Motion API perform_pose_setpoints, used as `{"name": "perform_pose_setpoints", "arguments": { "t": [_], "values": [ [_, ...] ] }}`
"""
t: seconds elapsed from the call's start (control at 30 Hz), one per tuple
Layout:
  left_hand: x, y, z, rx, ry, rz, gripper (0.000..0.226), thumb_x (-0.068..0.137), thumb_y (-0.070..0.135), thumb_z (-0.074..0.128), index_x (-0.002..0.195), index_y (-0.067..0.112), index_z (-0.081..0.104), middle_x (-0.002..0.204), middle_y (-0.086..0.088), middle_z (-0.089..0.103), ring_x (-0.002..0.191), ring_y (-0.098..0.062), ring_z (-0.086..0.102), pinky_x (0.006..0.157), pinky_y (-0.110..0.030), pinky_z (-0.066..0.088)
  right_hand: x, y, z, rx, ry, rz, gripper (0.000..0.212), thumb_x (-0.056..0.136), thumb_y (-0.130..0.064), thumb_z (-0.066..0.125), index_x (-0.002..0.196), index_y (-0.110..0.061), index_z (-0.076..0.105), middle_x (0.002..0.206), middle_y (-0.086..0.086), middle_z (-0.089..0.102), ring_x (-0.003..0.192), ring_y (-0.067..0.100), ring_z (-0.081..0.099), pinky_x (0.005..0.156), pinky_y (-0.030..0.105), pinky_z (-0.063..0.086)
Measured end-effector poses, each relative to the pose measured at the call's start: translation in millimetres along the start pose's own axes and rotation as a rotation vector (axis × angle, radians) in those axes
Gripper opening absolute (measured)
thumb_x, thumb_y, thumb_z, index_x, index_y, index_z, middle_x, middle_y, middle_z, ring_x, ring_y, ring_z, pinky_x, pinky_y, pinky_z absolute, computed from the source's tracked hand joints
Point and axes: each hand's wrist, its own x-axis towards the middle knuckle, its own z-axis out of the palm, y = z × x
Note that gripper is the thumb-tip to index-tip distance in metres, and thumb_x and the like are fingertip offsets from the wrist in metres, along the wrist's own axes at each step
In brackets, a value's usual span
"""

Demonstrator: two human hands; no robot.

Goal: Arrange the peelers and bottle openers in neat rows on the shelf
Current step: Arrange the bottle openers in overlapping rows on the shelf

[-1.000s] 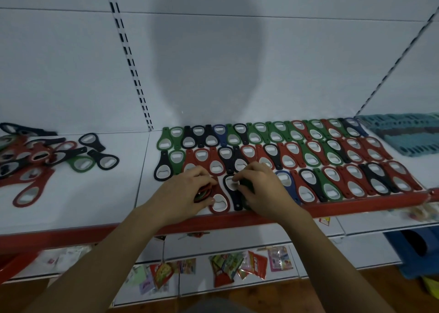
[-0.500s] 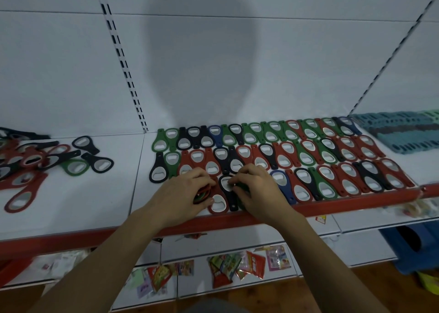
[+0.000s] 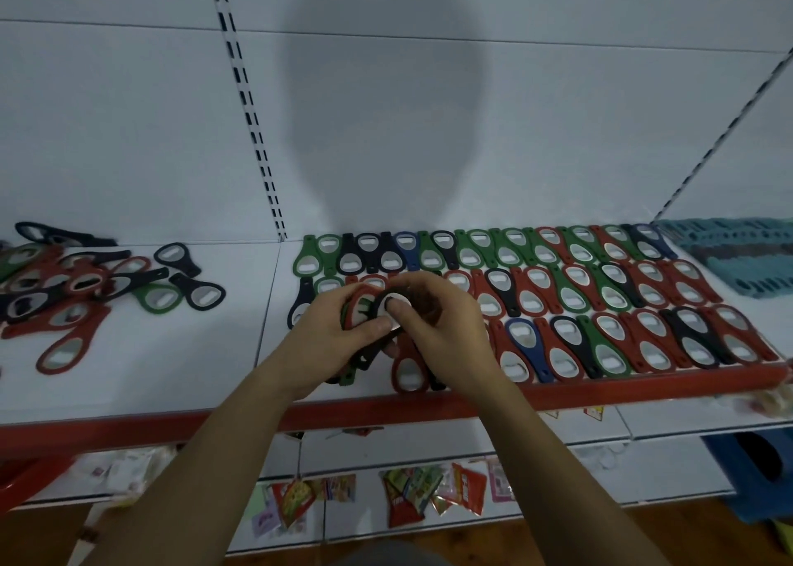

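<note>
Three rows of red, green, black and blue bottle openers (image 3: 570, 303) lie side by side on the white shelf (image 3: 214, 368). My left hand (image 3: 330, 338) grips a small stack of openers (image 3: 360, 312), red, green and black, just above the shelf's front left part of the rows. My right hand (image 3: 437, 329) pinches the black opener (image 3: 386, 308) on top of that stack, thumb pressed on its metal plate. A red opener (image 3: 407, 372) lies on the shelf below my hands, at the left end of the front row.
A loose pile of openers (image 3: 73, 290) lies on the shelf's left section. Teal items (image 3: 738, 256) are stacked at the far right. The shelf has a red front lip (image 3: 600, 394). Below it a lower shelf holds small packets (image 3: 412, 492).
Both hands have lifted off the front row and come together. The left hand now holds its stack higher, and the right hand has taken hold of the black opener on top.
</note>
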Motion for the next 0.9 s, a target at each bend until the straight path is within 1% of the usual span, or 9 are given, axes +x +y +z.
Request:
{"name": "perform_pose_setpoints", "arguments": {
  "t": [0.17,0.27,0.37,0.5,0.6,0.67,0.77,0.83,0.9],
  "values": [
    [-3.5,-3.2,-9.3,0.051,0.116,-0.09,0.009,0.106,0.026,0.056,0.108,0.028,0.065,0.097,-0.006,0.075,0.071,-0.033,0.076,0.056,-0.035,0.058,9.9,-0.6,7.6,0.082,0.026,0.038,0.011,0.095,-0.013,0.068,0.102,-0.021,0.071,0.088,-0.009,0.072,0.083,0.008,0.069,0.072,0.02,0.055],
    [-6.6,-7.4,-22.8,0.174,0.226,-0.117,0.012,0.106,0.026,0.053,0.099,0.031,0.062,0.085,0.002,0.072,0.058,-0.017,0.068,0.052,-0.035,0.052,16.1,1.7,6.4,0.059,0.038,0.043,0.01,0.095,-0.014,0.068,0.1,-0.022,0.07,0.081,-0.011,0.068,0.075,0.008,0.066,0.063,0.017,0.051],
    [-12.8,-12.2,-36.8,0.296,0.232,-0.099,0.014,0.102,0.025,0.061,0.09,0.032,0.06,0.069,0.015,0.063,0.053,0.0,0.054,0.047,-0.019,0.044,20.5,6.0,2.1,-0.013,-0.049,0.044,0.012,0.097,-0.014,0.065,0.102,-0.022,0.073,0.079,-0.023,0.068,0.075,-0.001,0.065,0.064,0.012,0.048],
    [-19.1,-17.9,-44.7,0.501,0.209,-0.105,0.01,0.094,0.029,0.072,0.088,0.031,0.064,0.082,0.014,0.066,0.074,-0.005,0.062,0.066,-0.019,0.05,23.8,10.0,6.1,-0.226,-0.21,-0.021,0.018,0.099,-0.019,0.061,0.108,-0.022,0.077,0.083,-0.024,0.065,0.081,-0.007,0.061,0.069,0.007,0.043],
    [-21.9,-20.0,-40.7,0.577,0.182,-0.11,0.014,0.086,0.031,0.08,0.086,0.031,0.066,0.081,0.011,0.066,0.069,-0.005,0.06,0.063,-0.017,0.049,22.3,15.9,15.7,-0.386,-0.284,-0.079,0.021,0.1,-0.021,0.061,0.114,-0.021,0.076,0.096,-0.003,0.067,0.084,0.006,0.059,0.074,0.016,0.042],
    [-23.2,-21.0,-36.5,0.63,0.151,-0.09,0.02,0.081,0.034,0.085,0.089,0.033,0.067,0.081,0.013,0.066,0.068,-0.004,0.06,0.061,-0.015,0.048,19.4,18.9,19.3,-0.43,-0.313,-0.089,0.023,0.1,-0.021,0.06,0.118,-0.02,0.075,0.103,0.003,0.064,0.09,0.014,0.058,0.08,0.019,0.042],
    [-21.2,-22.2,-29.4,0.755,0.069,-0.02,0.031,0.077,0.042,0.087,0.099,0.031,0.068,0.088,0.014,0.064,0.081,-0.003,0.061,0.07,-0.018,0.049,13.2,19.7,17.7,-0.393,-0.254,-0.128,0.022,0.099,-0.019,0.062,0.117,-0.017,0.075,0.107,0.002,0.064,0.089,0.008,0.056,0.082,0.017,0.045],
    [-18.4,-23.0,-24.7,0.839,0.038,0.002,0.038,0.078,0.047,0.085,0.105,0.027,0.067,0.096,0.011,0.062,0.085,-0.005,0.057,0.077,-0.031,0.052,9.4,20.4,11.5,-0.375,-0.164,-0.139,0.019,0.098,-0.016,0.064,0.112,-0.015,0.076,0.105,0.0,0.065,0.081,0.0,0.052,0.078,0.008,0.042],
    [-16.9,-24.4,-21.3,0.891,0.02,-0.008,0.044,0.078,0.05,0.084,0.109,0.025,0.066,0.102,0.009,0.059,0.091,-0.01,0.056,0.081,-0.037,0.052,6.4,23.8,2.8,-0.394,-0.109,-0.119,0.017,0.097,-0.012,0.065,0.11,-0.013,0.076,0.104,-0.001,0.064,0.081,0.0,0.054,0.077,0.009,0.044]
  ]
}}
